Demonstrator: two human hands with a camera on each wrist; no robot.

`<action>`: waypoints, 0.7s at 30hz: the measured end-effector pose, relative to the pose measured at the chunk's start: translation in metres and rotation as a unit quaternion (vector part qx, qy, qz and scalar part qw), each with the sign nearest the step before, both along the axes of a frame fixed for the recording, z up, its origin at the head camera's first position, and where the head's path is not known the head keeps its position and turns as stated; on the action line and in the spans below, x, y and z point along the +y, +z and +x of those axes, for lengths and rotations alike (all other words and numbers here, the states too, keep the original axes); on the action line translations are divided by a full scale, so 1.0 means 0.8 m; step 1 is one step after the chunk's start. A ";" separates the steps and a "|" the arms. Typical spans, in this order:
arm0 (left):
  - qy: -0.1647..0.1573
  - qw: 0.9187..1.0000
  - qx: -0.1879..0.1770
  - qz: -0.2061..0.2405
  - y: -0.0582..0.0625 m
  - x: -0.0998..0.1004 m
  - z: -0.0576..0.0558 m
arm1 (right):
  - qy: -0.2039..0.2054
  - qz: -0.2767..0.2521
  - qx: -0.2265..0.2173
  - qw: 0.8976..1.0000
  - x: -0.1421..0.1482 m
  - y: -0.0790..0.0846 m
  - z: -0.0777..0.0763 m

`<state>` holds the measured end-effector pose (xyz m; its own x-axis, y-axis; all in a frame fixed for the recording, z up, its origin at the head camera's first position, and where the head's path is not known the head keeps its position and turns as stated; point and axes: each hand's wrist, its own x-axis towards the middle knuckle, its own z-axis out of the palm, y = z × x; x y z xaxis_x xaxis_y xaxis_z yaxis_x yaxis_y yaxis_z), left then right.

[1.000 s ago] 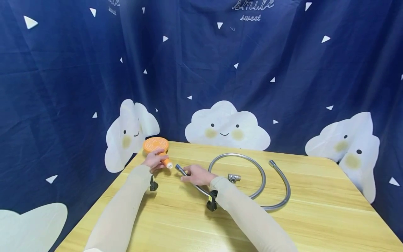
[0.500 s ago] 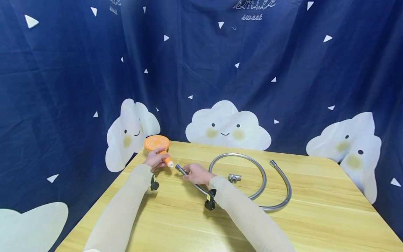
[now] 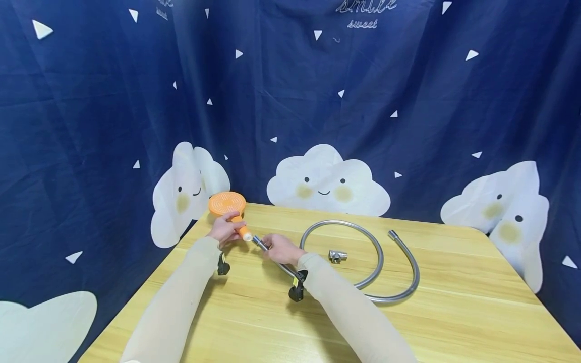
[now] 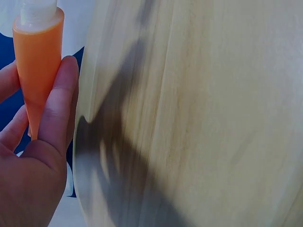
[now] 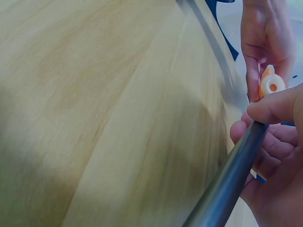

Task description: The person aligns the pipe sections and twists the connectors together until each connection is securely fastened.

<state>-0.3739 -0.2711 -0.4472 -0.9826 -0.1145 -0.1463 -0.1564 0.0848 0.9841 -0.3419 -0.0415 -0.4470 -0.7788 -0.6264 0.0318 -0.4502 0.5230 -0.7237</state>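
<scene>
My left hand grips the orange handle of a shower head, its round perforated face turned up at the table's far left corner. In the left wrist view, the handle ends in a white threaded collar pointing away from the fingers. My right hand pinches a grey metal shower hose just behind its end fitting. That fitting lies right at the white tip of the handle in the head view. In the right wrist view, my thumb and fingers hold the hose, and its fitting is hidden behind them.
The hose loops across the wooden table, and its other end fitting lies to the right. Inside the loop sits a small chrome tee valve. A dark blue curtain with clouds hangs behind the table.
The hose fitting and the shower head's handle tip have come closer together, closing the gap between them. The shower head has tilted up slightly, and my right hand has shifted a little left.
</scene>
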 end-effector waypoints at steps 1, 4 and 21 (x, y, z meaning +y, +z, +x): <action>0.000 1.000 0.003 -0.003 0.000 0.000 0.000 | -0.002 -0.006 -0.005 1.000 -0.001 0.000 -0.001; 0.006 1.000 0.008 -0.014 0.002 0.002 0.002 | -0.013 -0.021 -0.019 1.000 -0.002 -0.002 -0.002; 0.025 0.998 0.049 -0.015 0.022 0.017 0.015 | -0.061 -0.067 -0.021 0.996 -0.015 0.000 0.001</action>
